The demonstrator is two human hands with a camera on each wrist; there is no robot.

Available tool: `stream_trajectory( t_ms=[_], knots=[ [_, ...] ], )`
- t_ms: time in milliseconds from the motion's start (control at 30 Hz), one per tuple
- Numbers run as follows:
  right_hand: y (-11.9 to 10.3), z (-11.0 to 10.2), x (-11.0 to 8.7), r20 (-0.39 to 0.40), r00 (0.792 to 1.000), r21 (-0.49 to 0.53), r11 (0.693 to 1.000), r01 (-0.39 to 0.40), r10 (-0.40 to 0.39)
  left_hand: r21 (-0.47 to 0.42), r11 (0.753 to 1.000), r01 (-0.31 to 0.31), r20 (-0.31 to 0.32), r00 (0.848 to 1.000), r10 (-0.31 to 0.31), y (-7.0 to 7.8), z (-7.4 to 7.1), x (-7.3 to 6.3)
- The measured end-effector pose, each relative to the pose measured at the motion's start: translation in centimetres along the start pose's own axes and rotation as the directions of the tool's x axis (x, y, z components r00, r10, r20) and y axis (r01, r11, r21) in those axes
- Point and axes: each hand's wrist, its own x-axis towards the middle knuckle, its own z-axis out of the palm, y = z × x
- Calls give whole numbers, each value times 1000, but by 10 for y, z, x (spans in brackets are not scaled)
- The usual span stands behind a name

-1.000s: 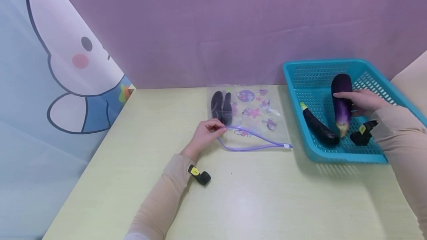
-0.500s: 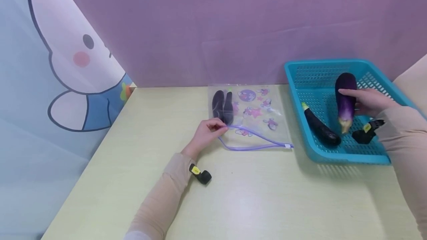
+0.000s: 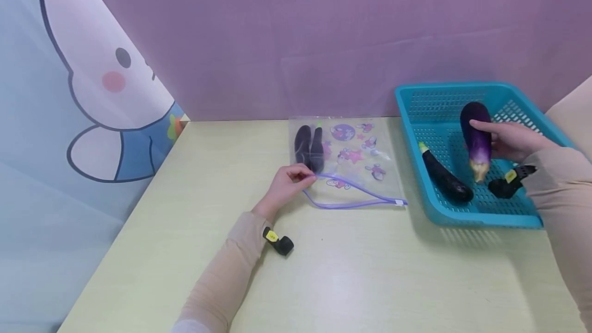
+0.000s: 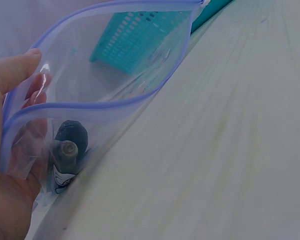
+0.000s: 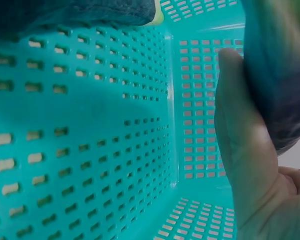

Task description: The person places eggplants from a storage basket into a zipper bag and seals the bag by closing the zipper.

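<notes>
Bag [image 3: 361,179] on the pale surface [image 3: 370,271], mouth facing the near side; its left corner is pinched between thumb and fingers of the left hand [image 3: 283,189], and the slider [image 3: 399,202] sits at the mouth's right end. Two bagged eggplants [image 3: 316,150] lie side by side just beyond this grip. To the right, the right hand [image 3: 513,140] is curled round a held eggplant [image 3: 480,149] over the floor of the basket [image 3: 485,219]; the stem end points nearward, clear of the grip, and the thumb crosses the upper face. A loose eggplant [image 3: 445,179] lies in the basket, left of the held one.

The left wrist view shows the mouth spread wide, with the basket visible through the film; only the head view separates the bagged pair along their length. The right wrist view adds the perforated inner wall behind the thumb.

From the head, most right-hand fingers are hidden by the held eggplant, which is blurred and cut off at the right wrist. Whether it touches the basket floor cannot be told.
</notes>
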Motion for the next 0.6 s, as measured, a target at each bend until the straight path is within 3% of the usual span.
stream_trajectory(
  t_ms=[200,600],
  knots=[
    [-4,0,0,64,998,78,997,14,-19,-1,1000,10,4,1000,-10,1,0,-1],
    [-2,-2,2,105,993,137,990,37,-51,3,999,35,2,999,-35,2,-1,-1]
  ],
)
